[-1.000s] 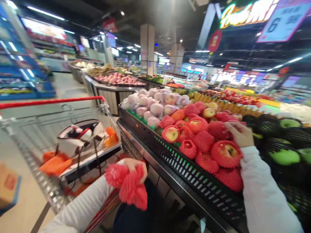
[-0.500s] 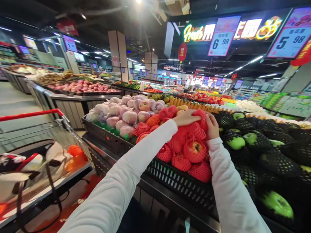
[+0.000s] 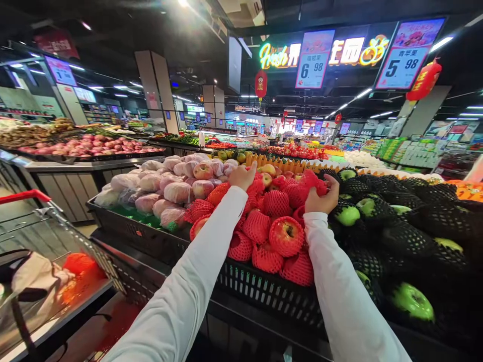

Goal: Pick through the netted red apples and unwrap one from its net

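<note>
Apples in red foam nets (image 3: 276, 203) fill the middle of a black crate (image 3: 271, 289), and one at the front shows its bare top (image 3: 287, 235). My left hand (image 3: 242, 177) is over the back left of this pile, with one digit raised and apart; its other fingers are partly hidden, and it touches or nearly touches the netted fruit. At the back right, my right hand (image 3: 322, 197) curls its thumb and fingers around a red foam net (image 3: 314, 182). Whether an apple is inside that net I cannot tell.
Pale wrapped fruit (image 3: 179, 192) lies left of the red nets. Green apples (image 3: 413, 301) in black nets are piled on the right. A shopping cart (image 3: 24, 196) with a bag (image 3: 35, 281) stands at the left. Price signs (image 3: 315, 59) hang overhead.
My hands were close together at the red net; now they are apart, the left one having moved left. The view has turned slightly to the right.
</note>
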Available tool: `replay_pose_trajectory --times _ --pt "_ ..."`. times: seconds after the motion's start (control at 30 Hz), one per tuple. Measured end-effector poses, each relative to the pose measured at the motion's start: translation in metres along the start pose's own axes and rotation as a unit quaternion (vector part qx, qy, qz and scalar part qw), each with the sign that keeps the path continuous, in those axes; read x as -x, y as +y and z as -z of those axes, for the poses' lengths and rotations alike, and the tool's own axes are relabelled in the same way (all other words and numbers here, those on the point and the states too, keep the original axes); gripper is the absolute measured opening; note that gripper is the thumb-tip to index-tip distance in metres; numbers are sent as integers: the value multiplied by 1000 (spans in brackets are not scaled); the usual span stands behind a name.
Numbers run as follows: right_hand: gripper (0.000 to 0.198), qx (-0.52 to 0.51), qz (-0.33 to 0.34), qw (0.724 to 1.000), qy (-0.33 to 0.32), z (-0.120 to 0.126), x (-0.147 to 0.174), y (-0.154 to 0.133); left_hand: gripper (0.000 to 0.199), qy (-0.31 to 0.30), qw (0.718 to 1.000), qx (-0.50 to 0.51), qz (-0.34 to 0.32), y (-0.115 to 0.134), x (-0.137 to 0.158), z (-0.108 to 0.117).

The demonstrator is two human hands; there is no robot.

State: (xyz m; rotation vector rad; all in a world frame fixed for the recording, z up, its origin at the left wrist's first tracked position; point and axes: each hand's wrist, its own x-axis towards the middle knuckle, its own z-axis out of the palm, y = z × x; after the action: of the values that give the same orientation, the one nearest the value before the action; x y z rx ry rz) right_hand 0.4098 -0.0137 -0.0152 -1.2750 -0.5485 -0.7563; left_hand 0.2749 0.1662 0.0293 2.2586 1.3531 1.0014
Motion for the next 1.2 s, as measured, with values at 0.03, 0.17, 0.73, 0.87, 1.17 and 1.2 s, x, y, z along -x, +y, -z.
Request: replay_pose_trajectory --times 0.03,0.17,0.73,0.87,1.17,1.2 --pt "34 12 15 1000 -1 1 -1 1 68 -2 1000 -11 -6 1 2 0" --pt "19 39 41 998 1 6 -7 11 35 -1 981 -89 -173 8 14 -6" --pt "42 63 -27 988 -135 0 6 0 72 -190 940 -184 -215 13 10 -41" --pt "26 46 -102 984 -138 3 8 -10 60 -211 927 -190 -245 18 9 -51" --pt "22 130 -118 938 -298 2 13 -18 58 -189 940 -214 -187 36 -2 -60" --pt "25 140 -114 931 -317 1 13 -17 58 -187 940 -216 -185 37 -3 -61"
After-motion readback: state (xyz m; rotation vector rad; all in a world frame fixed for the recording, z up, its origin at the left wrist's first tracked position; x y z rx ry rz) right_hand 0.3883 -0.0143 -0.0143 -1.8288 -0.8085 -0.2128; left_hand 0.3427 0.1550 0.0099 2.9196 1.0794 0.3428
